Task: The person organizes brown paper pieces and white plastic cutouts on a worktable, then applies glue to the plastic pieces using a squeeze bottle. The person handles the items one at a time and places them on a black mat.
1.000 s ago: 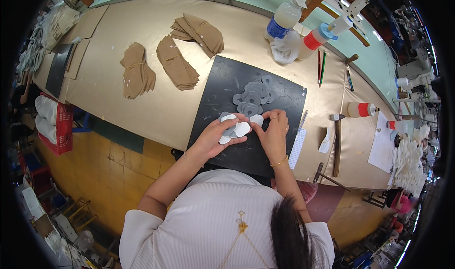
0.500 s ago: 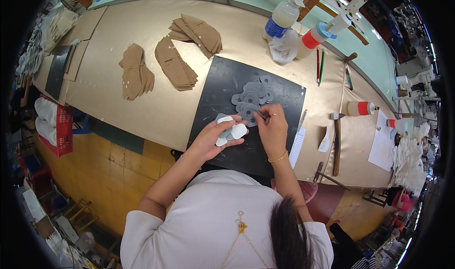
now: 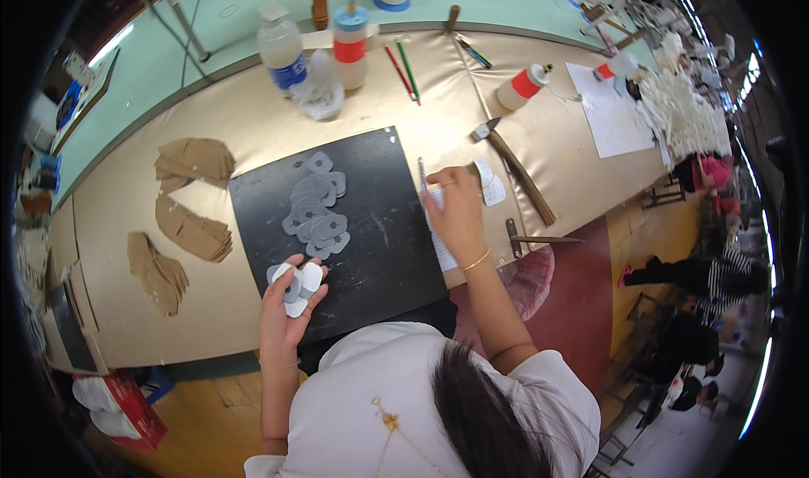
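Note:
In the fingers of my left hand [image 3: 286, 318] is a small bunch of rounded grey and white cut pieces [image 3: 297, 286], held at the near left of a black mat [image 3: 379, 250]. On the mat lies a heap of grey pieces with round holes [image 3: 316, 204]. My right hand [image 3: 457, 212] is over the lined paper [image 3: 438, 233], beside the mat's right edge. Its thumb and forefinger are slightly apart near a pen [image 3: 421, 172]; no piece shows between them. Just right of that hand lies a white cut pattern [image 3: 489, 183].
Brown stacked pieces [image 3: 194, 225] lie left of the mat. A hammer [image 3: 521, 174] and a metal tool [image 3: 539, 239] lie to the right. Bottles [image 3: 350, 48], a plastic bag [image 3: 318, 90] and pencils [image 3: 404, 69] stand or lie at the back. A red-labelled bottle [image 3: 522, 88] is further right.
The view has swung toward the right. My right hand has left the heap of grey pieces and moved right to the lined paper. My left hand still holds its bunch.

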The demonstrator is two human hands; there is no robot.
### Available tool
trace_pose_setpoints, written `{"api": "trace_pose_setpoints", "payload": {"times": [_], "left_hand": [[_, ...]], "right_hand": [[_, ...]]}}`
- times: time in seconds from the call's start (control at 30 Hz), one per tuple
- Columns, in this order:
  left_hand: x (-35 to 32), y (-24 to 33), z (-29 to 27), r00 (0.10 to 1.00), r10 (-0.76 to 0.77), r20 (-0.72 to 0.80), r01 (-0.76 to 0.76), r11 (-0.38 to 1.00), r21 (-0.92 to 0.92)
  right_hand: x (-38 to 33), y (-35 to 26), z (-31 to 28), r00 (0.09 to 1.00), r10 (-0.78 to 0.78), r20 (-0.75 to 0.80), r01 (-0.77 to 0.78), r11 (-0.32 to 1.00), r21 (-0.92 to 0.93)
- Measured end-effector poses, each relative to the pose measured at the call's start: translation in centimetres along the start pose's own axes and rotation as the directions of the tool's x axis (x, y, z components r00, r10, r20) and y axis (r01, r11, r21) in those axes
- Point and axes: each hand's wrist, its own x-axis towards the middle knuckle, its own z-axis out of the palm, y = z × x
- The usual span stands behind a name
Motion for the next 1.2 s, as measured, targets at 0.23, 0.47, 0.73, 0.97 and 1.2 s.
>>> {"api": "trace_pose_setpoints", "payload": {"times": [0.23,0.47,0.73,0.97,1.2], "left_hand": [[0.1,0.6,1.8,1.0,-0.009,-0.015,0.01,0.997,0.072],[0.4,-0.3,2.9,0.999,-0.041,0.002,0.041,0.994,0.106],[0.4,-0.8,3.7,0.999,-0.049,0.015,0.047,0.991,0.127],[0.4,-0.3,3.5,0.994,-0.05,0.1,0.045,0.998,0.047],[-0.4,0.3,1.2,0.994,-0.029,0.106,0.04,0.994,-0.1]], "right_hand": [[-0.9,10.0,-1.6,0.876,0.392,-0.281,-0.414,0.91,-0.021],[-0.7,10.5,-0.1,0.819,0.531,-0.216,-0.548,0.836,-0.025],[0.3,11.3,0.5,0.86,0.483,-0.163,-0.484,0.874,0.036],[4.1,11.5,0.7,0.939,0.246,0.239,-0.341,0.75,0.566],[5.2,6.5,1.0,0.988,0.012,-0.154,-0.039,0.983,-0.178]]}}
